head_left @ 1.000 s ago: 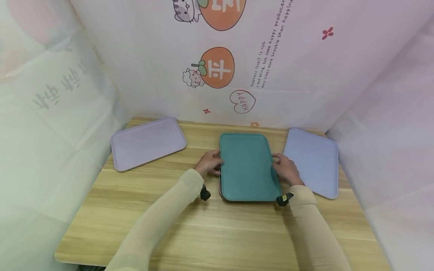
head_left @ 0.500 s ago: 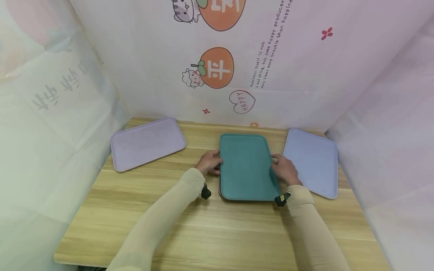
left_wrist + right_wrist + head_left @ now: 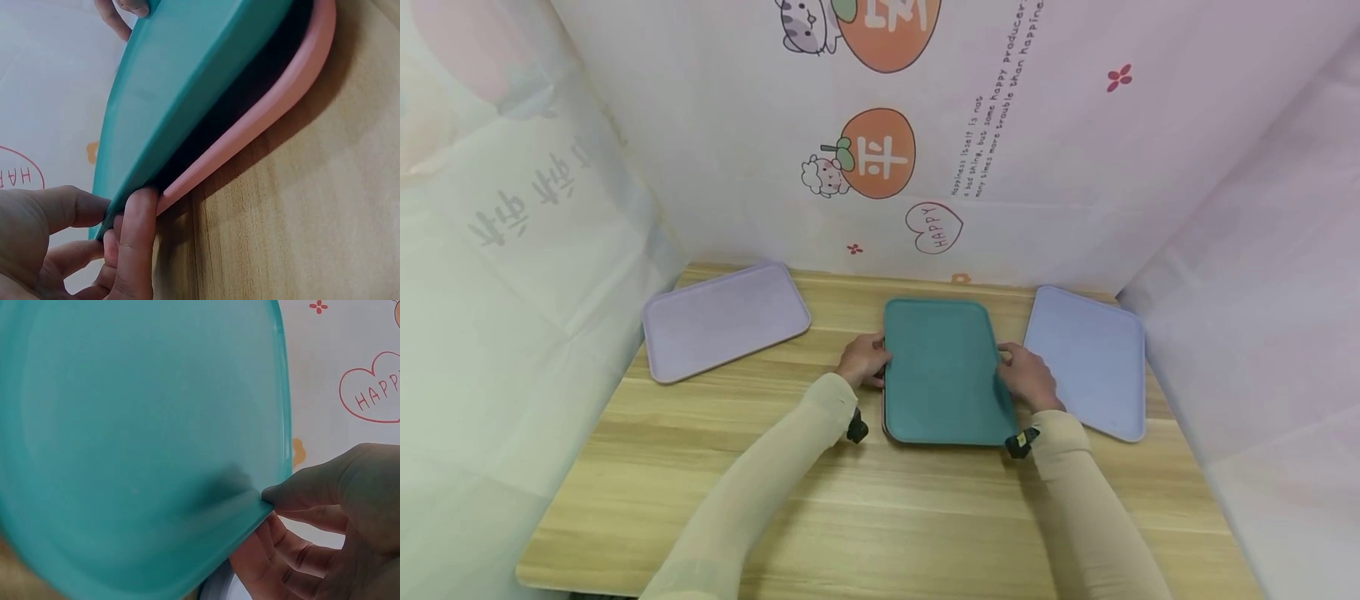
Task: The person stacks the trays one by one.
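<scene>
A teal tray (image 3: 946, 371) lies at the middle of the table, on top of a pink tray (image 3: 250, 131) whose rim shows beneath it in the left wrist view. A dark gap separates the two rims there. My left hand (image 3: 862, 361) pinches the teal tray's left edge, thumb above and fingers below, with one finger by the pink rim. On the opposite side my right hand (image 3: 1030, 377) pinches the teal tray's right edge between thumb and fingers. Most of the pink tray is hidden under the teal one.
A lilac tray (image 3: 726, 322) lies at an angle on the back left of the wooden table (image 3: 880, 517). To the right is a pale blue tray (image 3: 1090, 358), close beside my right hand. A printed white curtain (image 3: 1037, 225) rises along the back edge.
Both hands keep their hold on the teal tray's sides. The whole head view has shifted very slightly; the trays otherwise look the same.
</scene>
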The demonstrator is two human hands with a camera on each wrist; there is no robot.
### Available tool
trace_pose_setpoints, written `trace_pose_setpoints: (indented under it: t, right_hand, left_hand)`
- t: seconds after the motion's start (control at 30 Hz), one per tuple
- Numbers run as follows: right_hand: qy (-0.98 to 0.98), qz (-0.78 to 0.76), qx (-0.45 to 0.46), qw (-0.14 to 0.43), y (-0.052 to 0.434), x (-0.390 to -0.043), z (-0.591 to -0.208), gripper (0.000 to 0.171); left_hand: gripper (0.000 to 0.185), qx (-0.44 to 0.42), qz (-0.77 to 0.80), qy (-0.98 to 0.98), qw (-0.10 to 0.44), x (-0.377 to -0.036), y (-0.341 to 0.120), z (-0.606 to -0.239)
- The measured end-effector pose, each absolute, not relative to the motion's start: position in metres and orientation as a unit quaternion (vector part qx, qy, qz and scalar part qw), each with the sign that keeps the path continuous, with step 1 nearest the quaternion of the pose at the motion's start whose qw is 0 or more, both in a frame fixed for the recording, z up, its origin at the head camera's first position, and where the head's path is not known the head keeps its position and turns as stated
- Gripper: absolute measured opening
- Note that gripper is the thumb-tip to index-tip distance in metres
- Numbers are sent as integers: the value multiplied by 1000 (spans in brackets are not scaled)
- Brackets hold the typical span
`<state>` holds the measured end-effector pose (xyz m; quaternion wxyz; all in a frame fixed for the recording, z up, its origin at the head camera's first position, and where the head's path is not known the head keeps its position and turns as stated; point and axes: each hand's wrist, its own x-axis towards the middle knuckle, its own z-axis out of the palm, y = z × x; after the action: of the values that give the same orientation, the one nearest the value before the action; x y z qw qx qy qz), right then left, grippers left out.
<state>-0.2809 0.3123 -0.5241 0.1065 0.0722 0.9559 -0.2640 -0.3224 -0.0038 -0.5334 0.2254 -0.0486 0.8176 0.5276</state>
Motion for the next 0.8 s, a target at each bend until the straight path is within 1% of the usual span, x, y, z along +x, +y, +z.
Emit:
trace_pose_setpoints:
  t: [0.8]
  right_hand:
    - [960,-251,81,94,307,-283,-527,55]
  left_hand:
    - [65,-62,499,836,218,-327,-2,-537]
